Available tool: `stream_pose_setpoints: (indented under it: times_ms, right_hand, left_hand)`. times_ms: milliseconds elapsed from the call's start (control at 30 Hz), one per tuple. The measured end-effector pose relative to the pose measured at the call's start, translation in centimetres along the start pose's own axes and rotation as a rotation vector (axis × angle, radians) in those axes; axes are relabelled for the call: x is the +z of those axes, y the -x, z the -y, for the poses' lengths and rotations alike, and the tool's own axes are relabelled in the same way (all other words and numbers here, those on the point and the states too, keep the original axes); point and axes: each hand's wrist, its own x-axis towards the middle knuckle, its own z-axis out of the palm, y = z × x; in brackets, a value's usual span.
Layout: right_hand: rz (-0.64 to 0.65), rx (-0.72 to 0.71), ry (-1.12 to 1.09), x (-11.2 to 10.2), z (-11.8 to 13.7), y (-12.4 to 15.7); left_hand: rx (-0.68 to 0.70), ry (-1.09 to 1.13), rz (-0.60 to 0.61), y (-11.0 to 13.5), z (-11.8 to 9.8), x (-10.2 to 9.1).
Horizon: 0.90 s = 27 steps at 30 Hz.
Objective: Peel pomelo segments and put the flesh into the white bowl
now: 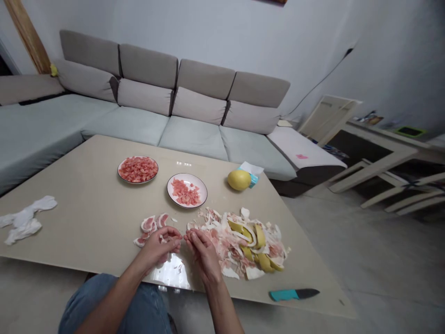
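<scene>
My left hand (162, 243) is curled closed around a small pale piece of pomelo, mostly hidden by the fingers. Close beside it, fingertips nearly meeting, my right hand (204, 256) is pinched; whatever it holds is too small to make out. Pomelo segments (149, 224) with white skin and pink flesh lie just behind and left of my left hand. To the right of my right hand spreads a heap of pomelo peel (239, 243), with white pith, pinkish membranes and yellow-green rind. A white plate (199, 180) with some pink pulp stands beyond my hands.
Farther left, another plate (120, 175) is heaped with pink pulp. A whole yellow pomelo (238, 180) sits by a blue tissue pack (254, 179). A teal-handled knife (294, 294) lies near the table's front right edge. Crumpled white cloth or tissue (28, 220) lies left. A sofa (194, 137) stands behind.
</scene>
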Motion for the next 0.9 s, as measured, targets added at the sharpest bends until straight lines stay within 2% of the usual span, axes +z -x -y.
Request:
stream_pose_setpoints:
  times_ms: [133,233,300,400,500,567,633,700,800,900]
  right_hand:
    - [0.034,0.034,-0.015,-0.1,0.1,0.2]
    - [0.059,-0.002,0.052,-0.3,0.2,-0.4]
    - [0.048,-0.128,0.219,-0.1,0.6,-1.7]
    - [0.0,-0.383,0.516,0.9,2.2,-5.2]
    - [0.005,-0.488,0.622,2.3,4.4,-8.6]
    - [0.028,-0.55,0.678,3.1,5.5,-9.4]
    - [0.054,-0.591,0.719,3.5,5.8,-8.3]
    - [0.087,-0.607,0.76,3.5,5.2,-5.6]
    - [0.143,-0.632,0.885,3.1,3.4,-1.0]
    - [0.135,-0.716,0.944,2.8,1.5,1.4]
  left_hand:
    - [-0.029,0.064,-0.007,0.1,-0.2,-0.1]
    - [-0.045,0.155,-0.037,0.0,-0.3,-0.3]
    - [-0.054,0.212,-0.042,-0.1,-0.3,-0.5]
    - [-0.069,0.277,-0.045,-0.2,-0.5,-0.7]
    - [-0.083,0.316,-0.059,-0.3,-0.6,-0.9]
    - [-0.09,0.326,-0.077,-0.4,-0.7,-1.0]
    - [-0.074,0.331,-0.103,-0.5,-0.7,-1.1]
    - [-0.038,0.339,-0.127,-0.6,-0.7,-1.1]
    - [0.017,0.344,-0.165,-0.6,-0.7,-0.9]
    - [0.042,0.303,-0.198,-0.5,-0.4,-0.7]
